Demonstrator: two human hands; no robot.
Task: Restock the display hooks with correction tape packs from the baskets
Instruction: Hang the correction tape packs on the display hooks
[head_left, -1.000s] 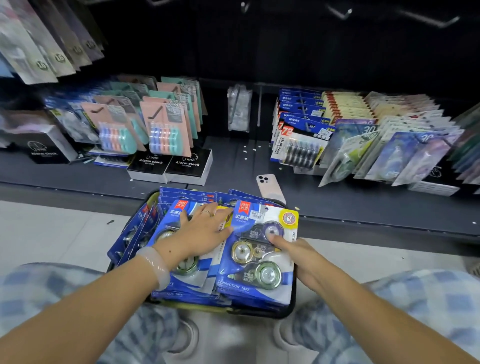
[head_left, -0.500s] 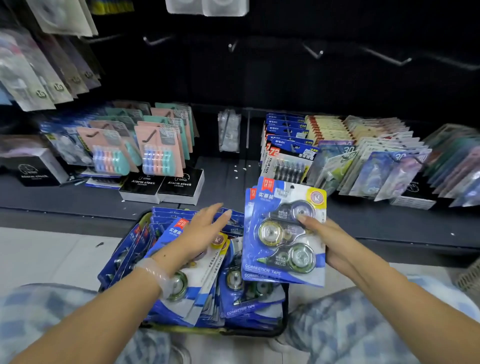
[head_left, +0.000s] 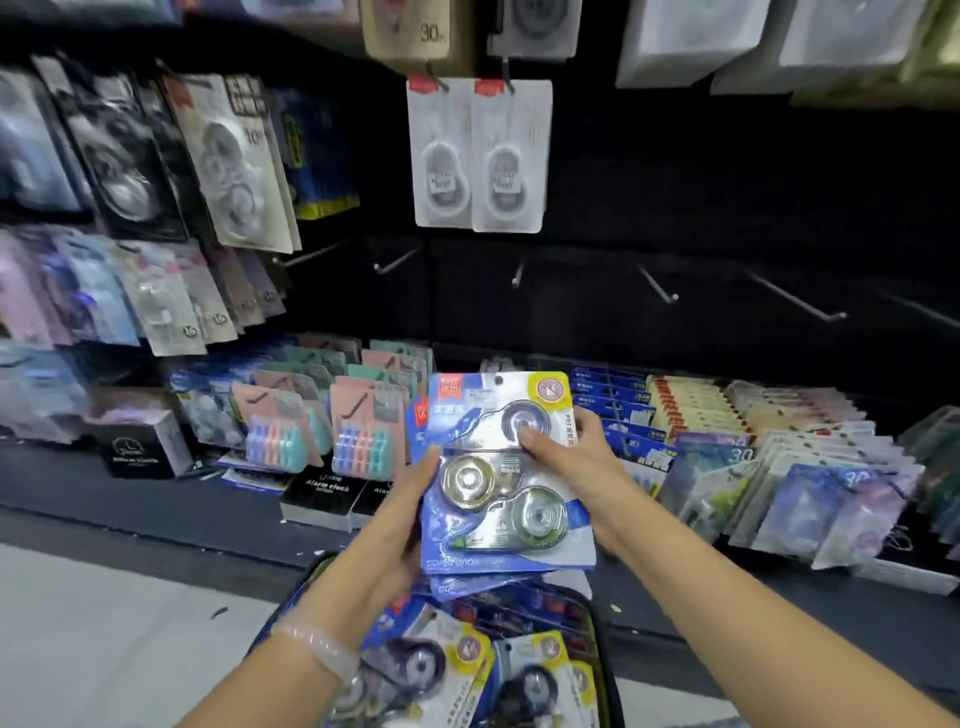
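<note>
**Above the basket, a stack of tape packs held in both hands**

Above the basket, both hands hold a small stack of packs upright, facing the camera. The left hand grips the stack's left edge, fingers curled behind it and thumb lying along the front. The right hand clasps the right edge, its thumb pressed on the top blister. A clear bracelet circles the left wrist. More packs lie heaped in the basket below. Behind the stack, bare hooks jut from the dark panel, well apart from the packs. Two white carded items hang higher up. The shelf carries boxed alarm clocks and rows of stationery.
</note>
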